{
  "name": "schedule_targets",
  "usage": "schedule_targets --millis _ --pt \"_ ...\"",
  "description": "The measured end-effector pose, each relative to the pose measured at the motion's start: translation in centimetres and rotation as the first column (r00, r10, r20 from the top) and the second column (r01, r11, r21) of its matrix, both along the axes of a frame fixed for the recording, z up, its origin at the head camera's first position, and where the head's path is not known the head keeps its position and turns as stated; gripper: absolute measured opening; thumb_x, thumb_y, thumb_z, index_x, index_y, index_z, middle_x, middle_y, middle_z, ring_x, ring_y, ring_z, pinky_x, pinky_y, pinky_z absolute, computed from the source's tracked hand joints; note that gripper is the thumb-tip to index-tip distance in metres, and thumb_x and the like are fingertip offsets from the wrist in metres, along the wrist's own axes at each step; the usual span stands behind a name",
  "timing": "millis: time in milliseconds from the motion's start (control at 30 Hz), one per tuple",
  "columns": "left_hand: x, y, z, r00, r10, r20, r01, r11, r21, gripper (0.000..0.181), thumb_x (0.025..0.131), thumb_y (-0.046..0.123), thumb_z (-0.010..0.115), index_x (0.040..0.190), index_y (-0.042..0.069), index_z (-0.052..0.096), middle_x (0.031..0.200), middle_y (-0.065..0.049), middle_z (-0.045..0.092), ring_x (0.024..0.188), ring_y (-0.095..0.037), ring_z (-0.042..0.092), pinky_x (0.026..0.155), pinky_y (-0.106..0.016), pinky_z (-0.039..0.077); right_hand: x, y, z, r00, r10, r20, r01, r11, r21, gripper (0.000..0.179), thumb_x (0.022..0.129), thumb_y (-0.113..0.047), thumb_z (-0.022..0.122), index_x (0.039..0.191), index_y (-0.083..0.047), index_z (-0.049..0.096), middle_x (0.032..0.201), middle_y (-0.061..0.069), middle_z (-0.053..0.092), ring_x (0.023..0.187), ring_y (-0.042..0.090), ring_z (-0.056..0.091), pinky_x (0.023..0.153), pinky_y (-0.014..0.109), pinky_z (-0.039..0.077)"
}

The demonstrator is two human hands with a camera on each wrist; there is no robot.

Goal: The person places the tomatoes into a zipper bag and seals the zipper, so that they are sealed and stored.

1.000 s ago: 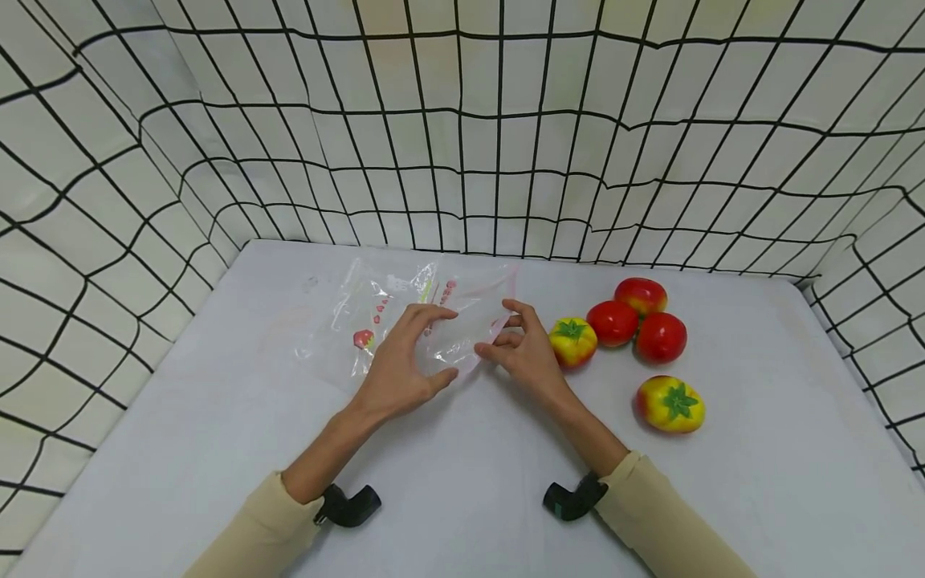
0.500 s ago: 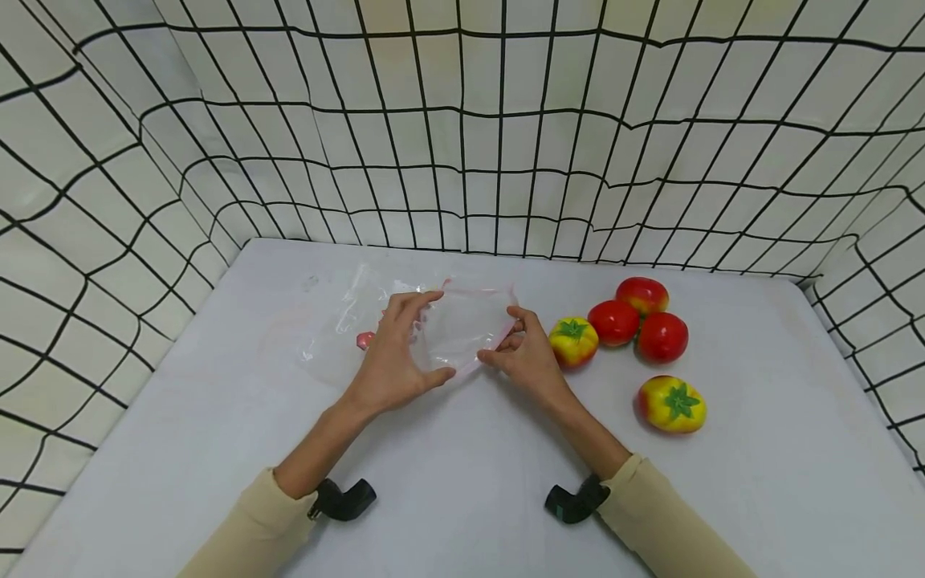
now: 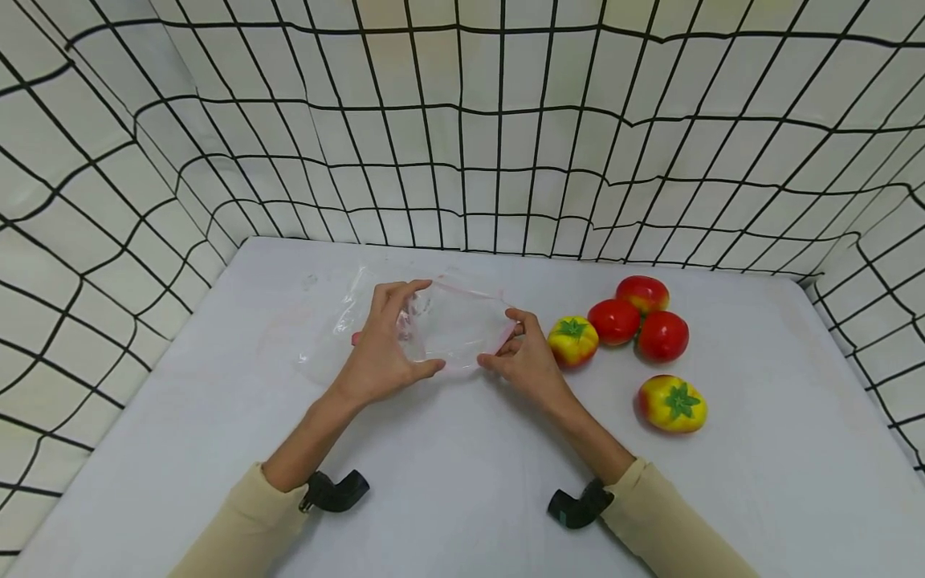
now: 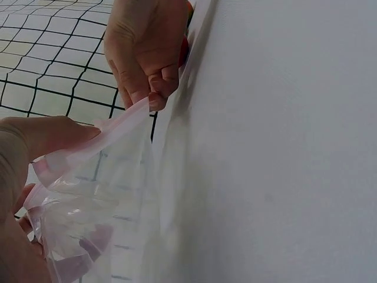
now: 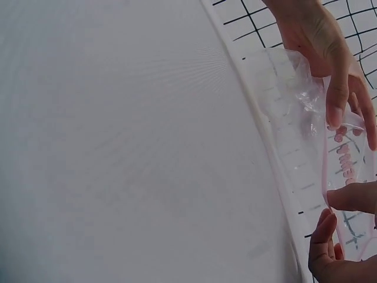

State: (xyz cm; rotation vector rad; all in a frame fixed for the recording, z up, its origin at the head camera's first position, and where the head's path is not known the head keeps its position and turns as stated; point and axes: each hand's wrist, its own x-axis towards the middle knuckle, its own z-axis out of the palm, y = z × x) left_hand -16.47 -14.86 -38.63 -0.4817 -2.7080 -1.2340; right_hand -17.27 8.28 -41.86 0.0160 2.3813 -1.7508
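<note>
A clear plastic zip bag [image 3: 466, 325] with pink edging is stretched between both hands over the white table, its mouth spread apart. My left hand [image 3: 379, 345] holds the bag's left side, thumb near and fingers far, in a wide curve. In the left wrist view, that thumb [image 4: 65, 135] lies along the pink strip [image 4: 112, 135], with the other fingers behind the film. My right hand [image 3: 527, 353] pinches the bag's right edge between thumb and fingers. Red print [image 5: 347, 165] shows on the film in the right wrist view.
Red-and-yellow toy tomatoes lie right of the bag: a yellow one [image 3: 573, 342] beside my right hand, several red ones [image 3: 614, 321] clustered behind it, another yellow one [image 3: 672, 403] nearer. More clear film [image 3: 325, 345] lies left. Black netting [image 3: 499, 160] surrounds the table [image 3: 462, 482].
My left hand has shifted left along the bag and covers most of its red print. The bag's mouth has spread apart. My right hand keeps nearly the same place.
</note>
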Motion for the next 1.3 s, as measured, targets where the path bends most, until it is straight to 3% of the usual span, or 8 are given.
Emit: schedule_targets --millis 433,800,1100,1300 --pt "0.3 0.2 0.3 1.000 -0.010 0.018 0.011 1.000 -0.029 0.109 0.067 0.010 0.094 0.159 0.025 0.037 0.151 -0.011 0.035 0.139 -0.031 0.045 0.109 -0.057 0.051 0.4 0.1 0.0 1.000 0.022 -0.008 -0.022 1.000 0.012 0.085 0.087 -0.007 0.083 0.156 -0.009 0.033 0.122 0.013 0.050 0.088 0.017 0.066 0.072 0.015 0.052" --pt "0.5 0.7 0.7 1.000 -0.023 0.007 0.024 0.997 -0.074 0.112 0.066 0.009 0.093 0.161 0.024 0.035 0.152 -0.010 0.036 0.138 -0.030 0.047 0.105 -0.052 0.054 0.7 2.0 1.5 0.994 0.111 -0.005 -0.111 0.993 -0.048 0.076 0.093 -0.008 0.076 0.157 -0.014 0.036 0.139 0.017 0.050 0.104 0.022 0.072 0.086 0.019 0.059" --pt "0.5 1.0 0.5 1.000 -0.003 -0.003 0.002 0.996 -0.094 0.113 0.066 0.009 0.093 0.161 0.024 0.034 0.151 -0.014 0.037 0.137 -0.035 0.049 0.104 -0.054 0.055 0.5 4.2 2.9 0.993 0.105 -0.057 -0.106 0.994 -0.014 0.070 0.094 -0.019 0.078 0.154 -0.018 0.043 0.143 0.015 0.052 0.113 0.024 0.071 0.090 0.024 0.059" --pt "0.6 1.2 0.3 1.000 -0.003 0.004 0.004 0.994 -0.110 0.111 0.068 0.008 0.092 0.162 0.023 0.034 0.152 -0.015 0.037 0.136 -0.037 0.050 0.104 -0.057 0.055 0.6 5.8 3.5 0.987 0.063 -0.147 -0.062 0.998 0.011 0.061 0.094 -0.022 0.078 0.148 -0.016 0.050 0.141 0.016 0.055 0.110 0.024 0.070 0.085 0.019 0.059"
